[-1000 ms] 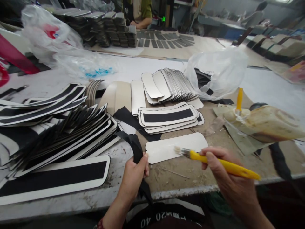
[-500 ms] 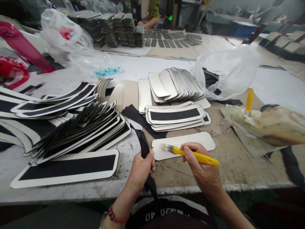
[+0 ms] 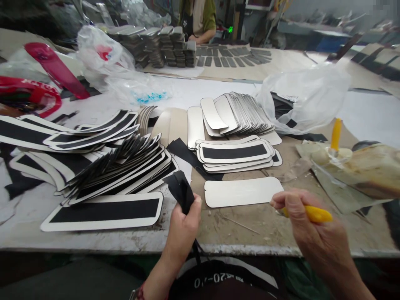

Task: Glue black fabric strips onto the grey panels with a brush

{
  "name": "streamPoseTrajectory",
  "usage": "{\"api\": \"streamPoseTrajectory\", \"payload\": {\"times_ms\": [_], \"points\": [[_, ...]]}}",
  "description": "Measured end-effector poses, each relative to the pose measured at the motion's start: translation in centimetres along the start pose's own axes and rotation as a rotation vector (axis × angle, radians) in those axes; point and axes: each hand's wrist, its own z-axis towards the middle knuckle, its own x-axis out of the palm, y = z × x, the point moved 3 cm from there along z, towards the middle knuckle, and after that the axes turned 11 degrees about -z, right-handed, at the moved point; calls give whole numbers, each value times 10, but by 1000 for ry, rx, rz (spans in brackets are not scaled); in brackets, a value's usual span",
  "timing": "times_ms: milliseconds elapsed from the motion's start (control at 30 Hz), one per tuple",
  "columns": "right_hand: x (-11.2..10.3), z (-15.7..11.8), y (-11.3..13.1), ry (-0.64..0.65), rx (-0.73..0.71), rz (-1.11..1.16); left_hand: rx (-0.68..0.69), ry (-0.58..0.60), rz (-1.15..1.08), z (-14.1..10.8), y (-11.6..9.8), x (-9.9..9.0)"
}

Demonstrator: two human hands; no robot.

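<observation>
My left hand (image 3: pixel 187 221) is closed round a bunch of black fabric strips (image 3: pixel 181 189), which stand up out of the fist. In my right hand (image 3: pixel 308 218) is a brush with a yellow handle (image 3: pixel 317 214); its bristles are hidden behind the fingers. Between the hands lies a single white panel (image 3: pixel 240 192) with rounded corners and a faint shiny streak. Behind it sits a small stack of white panels, the top one bearing a black strip (image 3: pixel 233 151). Left of my left hand, a panel with a black strip (image 3: pixel 106 214) lies before a large fanned pile.
Plain white panels (image 3: pixel 243 114) lean in a row farther back. A clear plastic bag (image 3: pixel 306 89) stands behind them. At right, a yellow handle (image 3: pixel 336 134) sticks up from a stained plastic container (image 3: pixel 371 166). A person (image 3: pixel 200 25) works across the table.
My right hand has carried the brush off the white panel, to its right end. My left hand has tilted the strips upright. The view has shifted slightly.
</observation>
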Motion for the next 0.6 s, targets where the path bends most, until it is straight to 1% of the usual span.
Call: {"api": "streamPoseTrajectory", "payload": {"times_ms": [33,100,167,200,267,333,367,467,533,600], "points": [[4,1,6,60,-28,45,-25,57,-62,-7,-4,2],[18,4,20,195,-87,144,-117,194,-193,-20,-11,10],[34,6,36,311,-108,232,-169,293,-221,-30,-17,18],[42,7,43,372,-89,289,-168,341,-193,-34,-18,22],[57,5,53,527,7,466,-130,412,-108,-37,-19,28],[68,1,59,681,136,675,-101,440,-56,-39,-17,32],[71,-2,60,727,189,763,-96,436,-56,-40,-15,33],[72,-6,61,763,262,953,-103,416,-81,-41,-11,35],[71,-8,60,786,263,1041,-99,417,-98,-43,-9,36],[69,-10,59,797,258,1081,-92,410,-113,-43,-7,38]]}}
